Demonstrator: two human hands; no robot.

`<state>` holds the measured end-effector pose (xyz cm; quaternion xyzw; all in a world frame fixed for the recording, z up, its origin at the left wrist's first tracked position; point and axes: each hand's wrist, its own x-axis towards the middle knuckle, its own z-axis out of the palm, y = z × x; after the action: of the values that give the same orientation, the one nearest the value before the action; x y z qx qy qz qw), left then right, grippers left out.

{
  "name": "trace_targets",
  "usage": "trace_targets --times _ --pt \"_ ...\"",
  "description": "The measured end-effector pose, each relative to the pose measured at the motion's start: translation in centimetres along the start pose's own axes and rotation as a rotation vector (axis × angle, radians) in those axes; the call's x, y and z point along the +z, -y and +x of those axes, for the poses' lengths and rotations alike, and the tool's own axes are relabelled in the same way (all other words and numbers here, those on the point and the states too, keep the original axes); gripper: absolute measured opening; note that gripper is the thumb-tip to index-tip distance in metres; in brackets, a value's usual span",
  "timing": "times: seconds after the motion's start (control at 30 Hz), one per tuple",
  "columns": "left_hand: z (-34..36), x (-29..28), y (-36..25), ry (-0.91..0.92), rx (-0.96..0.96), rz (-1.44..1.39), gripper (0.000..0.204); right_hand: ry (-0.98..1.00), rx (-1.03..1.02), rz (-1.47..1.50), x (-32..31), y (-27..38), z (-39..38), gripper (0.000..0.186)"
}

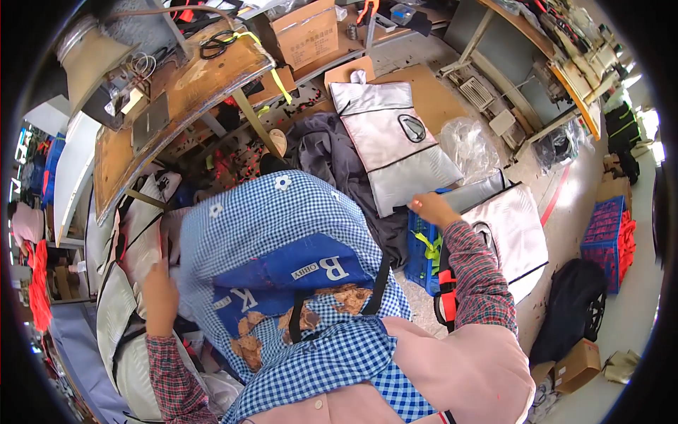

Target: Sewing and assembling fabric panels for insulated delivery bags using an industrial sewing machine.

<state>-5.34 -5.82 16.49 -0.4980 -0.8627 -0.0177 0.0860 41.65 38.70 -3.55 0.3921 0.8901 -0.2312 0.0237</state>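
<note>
My right hand (432, 210) is closed, fingers curled, at the upper rim of a blue plastic crate (419, 265). What it grips, if anything, is hidden. Just beyond it lies a silvery-white fabric panel (399, 134) with black seams and a black oval loop, its lower corner close to my fingers. My left hand (161, 300) is raised beside a heap of silvery-white fabric pieces (120, 318) with black edging; its fingers are blurred. Between my arms a blue-and-white checked apron (275, 212) covers my lap.
A second silvery panel (512, 230) lies right of the crate, near clear plastic film (467, 150). Dark grey cloth (321, 148) spreads on the floor ahead. A worn wooden table (191, 85) juts in at left. A black bag (572, 307) and another blue crate (602, 237) stand at right.
</note>
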Motion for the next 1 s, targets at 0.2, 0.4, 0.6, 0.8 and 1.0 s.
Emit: trace_targets --times 0.2,0.4,0.6,0.8,1.0 --pt "-2.4 12.1 -1.1 0.476 0.018 0.096 0.015 0.014 0.123 0.291 14.0 0.5 -8.5 0.027" --pt "-6.0 20.0 2.8 0.850 -0.189 -0.211 0.050 0.305 0.235 0.871 27.6 2.3 -17.4 0.028" --pt "-10.5 26.3 2.4 0.875 0.148 -0.544 0.061 0.379 0.816 1.679 20.8 6.6 -17.8 0.042" --pt "-6.4 30.7 0.6 1.044 -0.201 -0.453 0.057 0.349 0.869 1.664 13.1 9.7 -12.0 0.046" --pt "-1.4 34.8 2.3 1.068 -0.212 -0.507 0.053 0.264 0.844 1.609 10.5 12.5 -5.0 0.050"
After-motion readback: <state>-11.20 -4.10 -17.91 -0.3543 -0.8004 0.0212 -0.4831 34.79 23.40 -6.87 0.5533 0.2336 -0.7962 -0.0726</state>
